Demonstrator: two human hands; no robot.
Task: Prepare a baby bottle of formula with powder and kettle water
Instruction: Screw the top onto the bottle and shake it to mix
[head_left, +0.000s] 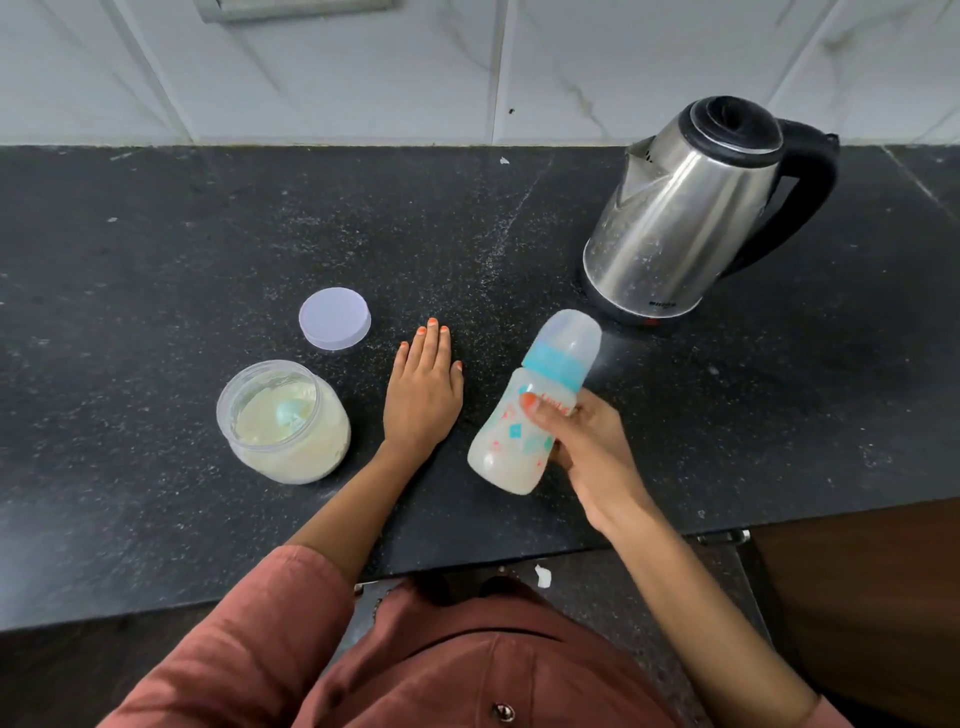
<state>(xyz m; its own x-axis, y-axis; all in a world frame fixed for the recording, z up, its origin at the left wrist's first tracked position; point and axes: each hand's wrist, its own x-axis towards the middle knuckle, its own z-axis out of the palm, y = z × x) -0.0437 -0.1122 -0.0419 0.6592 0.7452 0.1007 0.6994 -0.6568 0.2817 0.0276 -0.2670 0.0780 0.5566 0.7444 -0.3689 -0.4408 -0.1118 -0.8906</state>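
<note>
Milky-white liquid fills the clear plastic baby bottle (524, 415) with a teal collar and frosted cap, and your right hand (587, 452) has its fingers (535, 408) wrapped closed around the bottle's waist, holding it off the counter. Its long axis tilts, cap up and away toward the kettle, base down toward you. Your left hand (423, 389) lies flat and empty on the black speckled stone counter (156, 249), fingers straight, just left of the bottle. Further left stands the open clear plastic jar of pale formula powder (285, 421), a teal scoop sunk in it, with its round pale lilac lid (335, 318) lying apart behind it. The stainless steel electric kettle with black handle (691, 208) sits beyond the bottle to the right. Red lettering on the bottle and a small mark at the kettle's base are too small to read. The bottle looks mixed and capped; I judge shaking or setting it down remains.
</note>
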